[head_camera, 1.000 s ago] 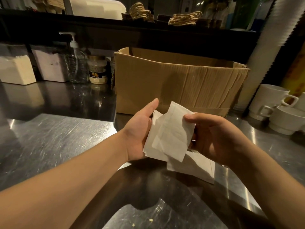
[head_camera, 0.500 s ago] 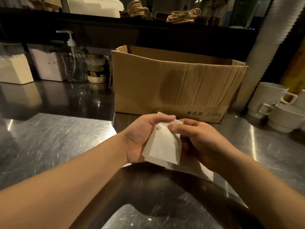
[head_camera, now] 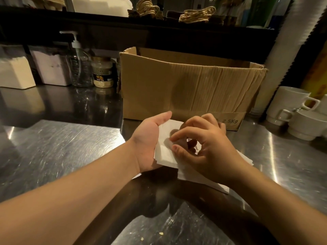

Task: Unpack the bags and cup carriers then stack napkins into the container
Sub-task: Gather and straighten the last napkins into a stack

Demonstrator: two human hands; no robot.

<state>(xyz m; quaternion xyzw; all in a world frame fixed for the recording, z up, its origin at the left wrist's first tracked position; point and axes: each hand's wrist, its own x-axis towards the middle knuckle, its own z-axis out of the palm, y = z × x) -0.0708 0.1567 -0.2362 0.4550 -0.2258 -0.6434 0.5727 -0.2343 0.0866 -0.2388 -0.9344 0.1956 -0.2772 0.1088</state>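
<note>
Step in hand, as judged: gathering loose napkins into a hand-held stack. Left hand [head_camera: 148, 144] cups the small napkin stack [head_camera: 164, 151] at frame centre. Right hand [head_camera: 203, 147], fingers curled, pinches the top sheet. More napkins [head_camera: 203, 179] lie on the steel counter [head_camera: 53, 147] at 5 o'clock of the stack. Next: square the edges, carry to a container. Cardboard box [head_camera: 185, 85] at 12 o'clock reads "2.5Kg"; jar label [head_camera: 102, 76] is illegible.

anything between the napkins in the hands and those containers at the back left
Nothing visible stands in the way. The napkins are held by the left hand and right hand; bare counter leads to the containers. The cardboard box stands off to the right.
</note>
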